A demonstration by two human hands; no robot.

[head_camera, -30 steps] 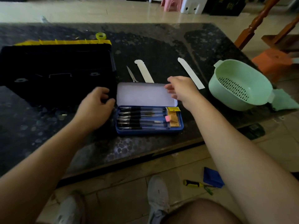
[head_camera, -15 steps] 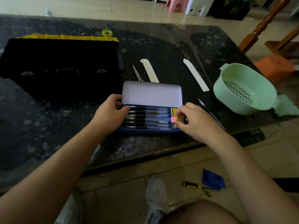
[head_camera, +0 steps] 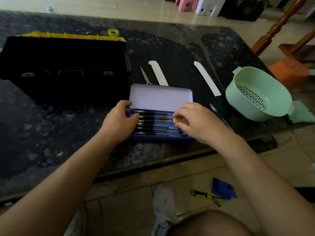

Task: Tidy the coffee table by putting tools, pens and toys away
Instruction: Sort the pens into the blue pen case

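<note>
Meanwhile, both forearms reached over the near edge of the coffee table. The left hand curled round the 9 o'clock end of the open pen case. The right hand, knuckles up, pinched a small yellow piece at its 3 o'clock end, beside the pens. The case lay at 4 o'clock from the black toolbox.

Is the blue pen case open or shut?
Open: the pen case has its pale lid tipped back, and black pens lie exposed inside.
</note>
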